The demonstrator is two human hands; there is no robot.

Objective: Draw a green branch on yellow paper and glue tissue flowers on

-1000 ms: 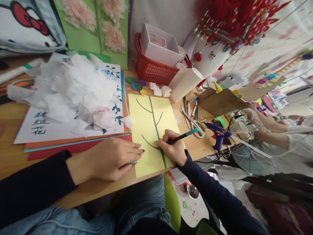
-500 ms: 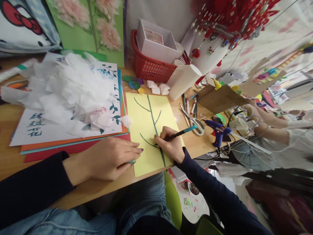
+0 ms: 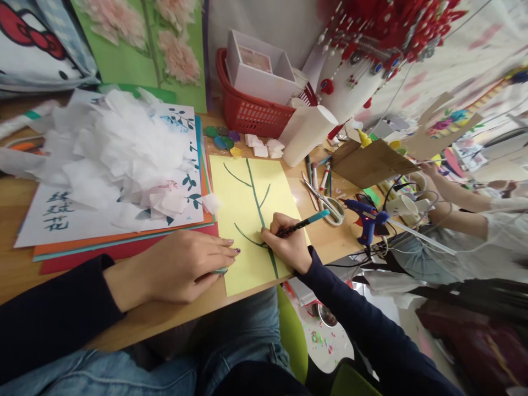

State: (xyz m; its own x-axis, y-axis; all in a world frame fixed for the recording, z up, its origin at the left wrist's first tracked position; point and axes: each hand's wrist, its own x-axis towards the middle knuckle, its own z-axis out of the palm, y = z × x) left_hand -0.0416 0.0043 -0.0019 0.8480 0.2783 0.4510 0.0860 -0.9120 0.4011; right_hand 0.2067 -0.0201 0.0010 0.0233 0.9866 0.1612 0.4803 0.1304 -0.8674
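A sheet of yellow paper [image 3: 223, 187] lies at the table's front edge, bearing a dark green stem with several branch lines. My right hand [image 3: 286, 242] is closed around a black marker pen [image 3: 307, 221] with a teal end, resting low on the sheet beside the stem; its tip is mostly hidden by my fingers. On the sheet's left edge rests my left hand [image 3: 192, 267], fingers together and stretched. A small teal piece, seemingly a marker cap [image 3: 220, 270], shows between its thumb and fingers. White tissue petals [image 3: 119, 148] are heaped on stacked papers to the left.
Scissors [image 3: 324, 201], markers and a blue glue gun [image 3: 367, 217] lie to the right. Behind the sheet are a red basket [image 3: 256, 113], a paper roll [image 3: 309, 135] and white paper pieces [image 3: 264, 146]. A person's arm [image 3: 457, 220] reaches in at the right near a cardboard piece [image 3: 371, 165].
The view has shifted slightly. My right hand with the marker pen stays at nearly the same spot on the lower branch line, and my left hand stays on the paper's edge.
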